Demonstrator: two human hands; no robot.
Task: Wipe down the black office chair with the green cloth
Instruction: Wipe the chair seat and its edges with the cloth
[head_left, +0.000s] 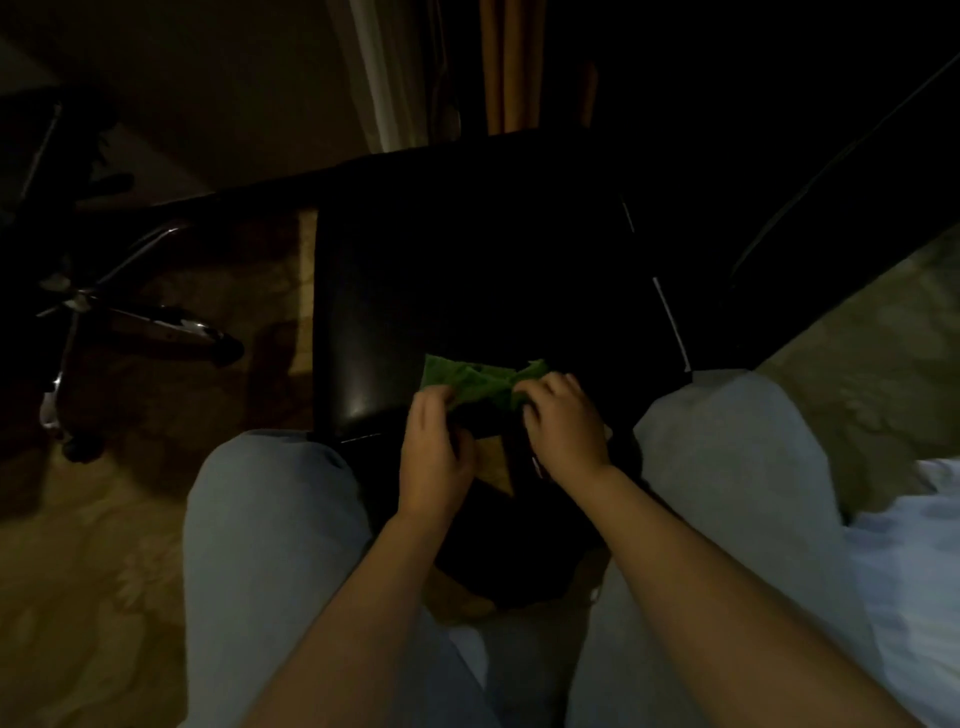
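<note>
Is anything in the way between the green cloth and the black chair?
Nothing visible is. The left hand and right hand hold the green cloth right at the front of the black chair seat, which looks bare in the dim light.

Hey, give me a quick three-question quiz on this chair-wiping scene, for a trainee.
1. True or false: the left hand and the right hand both hold the green cloth.
2. Where is the cloth? A) at the black chair seat's near edge B) on the floor C) over a knee
3. Fill in: the chrome wheeled base stands to the seat's ____.
Key: 1 true; 2 A; 3 left.
</note>
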